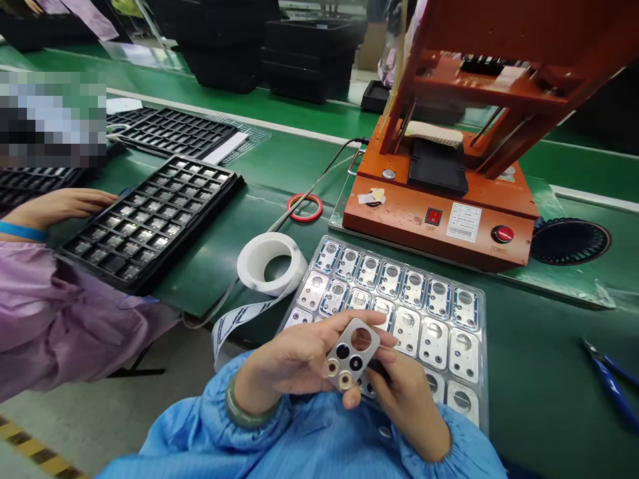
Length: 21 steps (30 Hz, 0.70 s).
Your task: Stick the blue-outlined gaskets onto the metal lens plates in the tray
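In my left hand (309,352) is a small silver metal plate (368,359) with rounded corners, one large round opening and several smaller round holes, some dark and some ringed in a brass tone. Its fingers and thumb hold the plate tilted up toward me. My right hand (407,389) is closed at the plate's right edge. Something dark shows between its fingers, too hidden to name. Below both hands lies a clear plastic tray (483,346) with rows of similar silver plates (464,352), some edged in blue.
A white tape roll (254,266) and a red tape ring (305,216) lie left of an orange press (429,226). Blue-handled pliers (609,382) rest at right. At left, a co-worker's hand (70,205) touches a black tray (192,229) of small parts.
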### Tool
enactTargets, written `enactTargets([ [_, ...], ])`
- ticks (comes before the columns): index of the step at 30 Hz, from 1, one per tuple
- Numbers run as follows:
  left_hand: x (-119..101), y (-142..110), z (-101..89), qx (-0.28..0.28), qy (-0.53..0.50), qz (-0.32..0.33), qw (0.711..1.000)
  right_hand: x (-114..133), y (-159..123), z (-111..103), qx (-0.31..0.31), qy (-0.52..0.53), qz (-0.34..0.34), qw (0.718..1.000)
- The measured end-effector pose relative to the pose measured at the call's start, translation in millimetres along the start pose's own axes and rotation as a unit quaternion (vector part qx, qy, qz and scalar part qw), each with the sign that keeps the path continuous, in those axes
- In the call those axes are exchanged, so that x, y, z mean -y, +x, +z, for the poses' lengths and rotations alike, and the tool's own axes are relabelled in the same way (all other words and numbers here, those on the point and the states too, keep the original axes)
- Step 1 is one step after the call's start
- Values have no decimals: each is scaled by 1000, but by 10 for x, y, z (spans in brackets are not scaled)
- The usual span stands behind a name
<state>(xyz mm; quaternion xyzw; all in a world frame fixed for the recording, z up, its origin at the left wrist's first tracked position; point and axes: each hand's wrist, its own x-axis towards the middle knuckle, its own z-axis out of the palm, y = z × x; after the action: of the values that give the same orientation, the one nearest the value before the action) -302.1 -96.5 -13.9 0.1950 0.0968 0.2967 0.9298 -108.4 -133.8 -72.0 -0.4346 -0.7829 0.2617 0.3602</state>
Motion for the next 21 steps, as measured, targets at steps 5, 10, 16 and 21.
enactTargets([
  [5,-5,-11,-27,20,-10,-20,1000,27,30,-27,0,4,4,1000],
  [10,22,-3,-47,16,-14,-25,999,25,31,-28,-1,9,1,1000],
  [16,12,-23,-22,22,-30,-27,999,12,15,-24,2,4,7,1000],
  [21,-13,-76,-128,-190,136,100,967,-1,5,-25,20,-23,19,999],
])
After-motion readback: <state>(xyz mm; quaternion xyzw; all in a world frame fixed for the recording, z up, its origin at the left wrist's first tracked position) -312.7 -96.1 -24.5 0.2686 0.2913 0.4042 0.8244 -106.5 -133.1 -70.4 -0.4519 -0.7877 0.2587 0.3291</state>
